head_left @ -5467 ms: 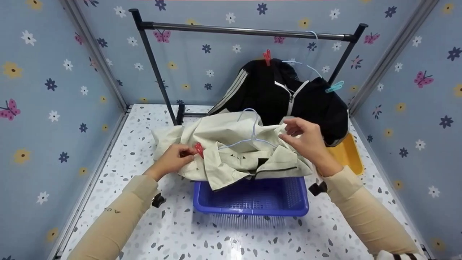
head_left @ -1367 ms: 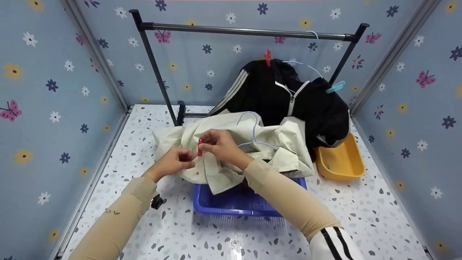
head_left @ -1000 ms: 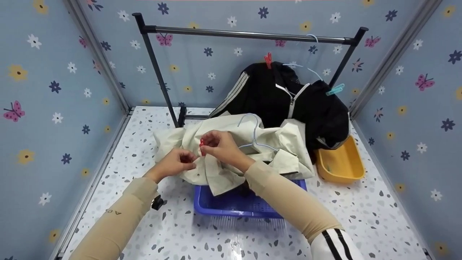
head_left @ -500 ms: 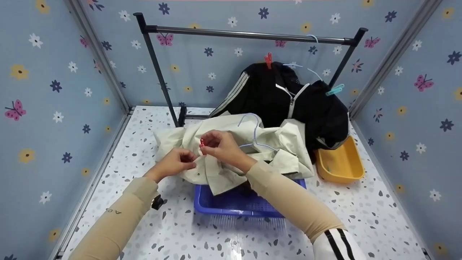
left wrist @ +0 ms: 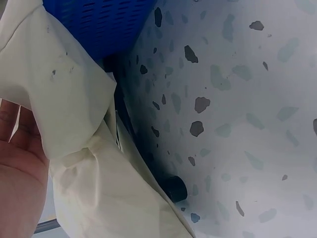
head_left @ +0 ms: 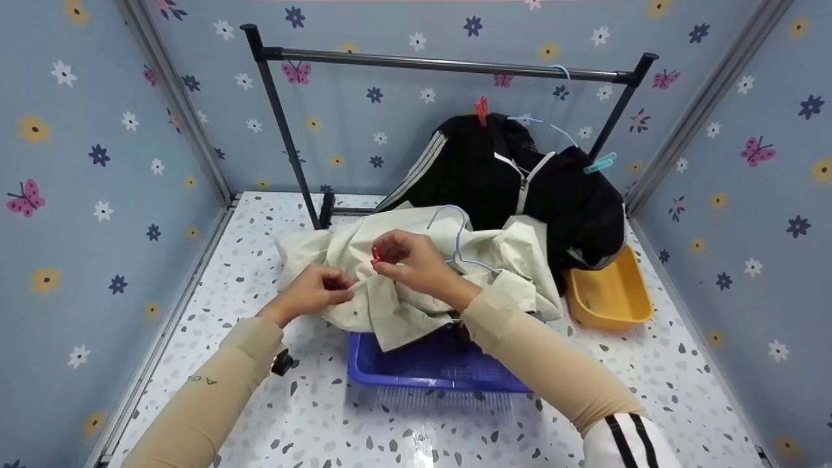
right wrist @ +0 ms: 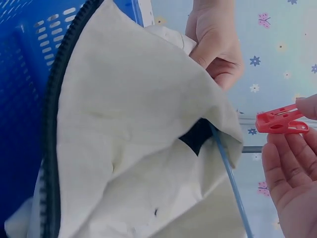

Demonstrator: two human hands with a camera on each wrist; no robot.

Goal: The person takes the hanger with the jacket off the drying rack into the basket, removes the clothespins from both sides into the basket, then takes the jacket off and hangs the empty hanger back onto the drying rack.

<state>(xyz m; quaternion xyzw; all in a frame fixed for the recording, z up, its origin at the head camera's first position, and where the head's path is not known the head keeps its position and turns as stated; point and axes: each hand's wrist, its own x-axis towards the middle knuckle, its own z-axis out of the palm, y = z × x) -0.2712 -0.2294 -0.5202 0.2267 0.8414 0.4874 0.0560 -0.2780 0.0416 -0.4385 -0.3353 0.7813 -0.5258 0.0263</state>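
Observation:
A pale cream jacket (head_left: 396, 318) lies bunched over a blue basket, with a thin light-blue wire hanger (head_left: 459, 237) in its collar. My left hand (head_left: 312, 292) pinches the jacket's cloth at the left shoulder; in the left wrist view its fingers go behind the cloth (left wrist: 94, 188). Just right of it, my right hand (head_left: 422, 263) holds a red clothespin (head_left: 376, 255) between thumb and fingers. The right wrist view shows this clothespin (right wrist: 280, 120) apart from the jacket, its handles in the fingers.
The blue basket (head_left: 364, 378) sits on a speckled white surface. Behind stands a black rack (head_left: 429, 63). A black jacket (head_left: 478, 175) hangs on it at right, with a red clothespin (head_left: 481, 112) and a teal clothespin (head_left: 599, 162). Below that is a yellow tray (head_left: 614, 322).
My right hand came from the jacket's right side to the red clothespin on the left shoulder, took it off, and moved slightly right and up with it. The left hand stays at the shoulder.

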